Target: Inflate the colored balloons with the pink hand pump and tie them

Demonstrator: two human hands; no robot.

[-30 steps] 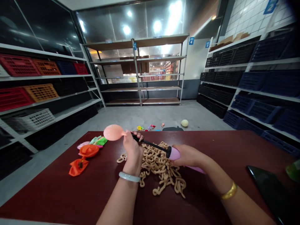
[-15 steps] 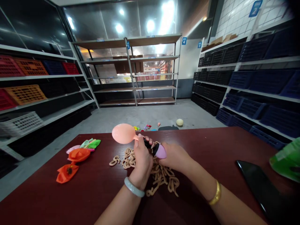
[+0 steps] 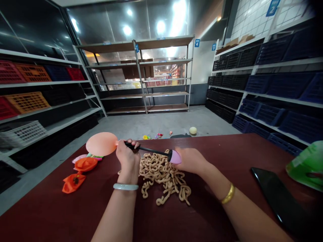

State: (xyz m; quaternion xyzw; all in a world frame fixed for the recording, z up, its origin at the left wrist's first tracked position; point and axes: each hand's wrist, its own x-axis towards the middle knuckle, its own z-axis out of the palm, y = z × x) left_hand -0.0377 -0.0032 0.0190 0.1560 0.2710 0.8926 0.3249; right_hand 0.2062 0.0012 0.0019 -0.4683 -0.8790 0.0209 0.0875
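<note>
A peach balloon (image 3: 101, 144), partly inflated, points out to the left from my left hand (image 3: 128, 156). The fingers of that hand are closed round the black end of a balloon pump (image 3: 153, 151), at the balloon's neck. My right hand (image 3: 191, 160) grips the pump's purple end, with a thin black rod showing between the two hands. Under the pump a heap of tan, curly, rope-like pieces (image 3: 157, 168) lies on the dark red table (image 3: 202, 211). Two orange deflated balloons (image 3: 85, 164) are left of my left hand, with pink and green ones partly hidden behind.
To the right lie a black phone (image 3: 274, 195) and a green bag (image 3: 306, 164). Beyond the table, small coloured items and a pale balloon (image 3: 193, 130) are on the floor. Shelves with crates (image 3: 27, 102) line both sides; a metal rack (image 3: 145, 109) stands at the back.
My left hand has moved left with the balloon, away from my right hand. The pump has been drawn out, baring its black rod. My right hand has stayed nearly in place.
</note>
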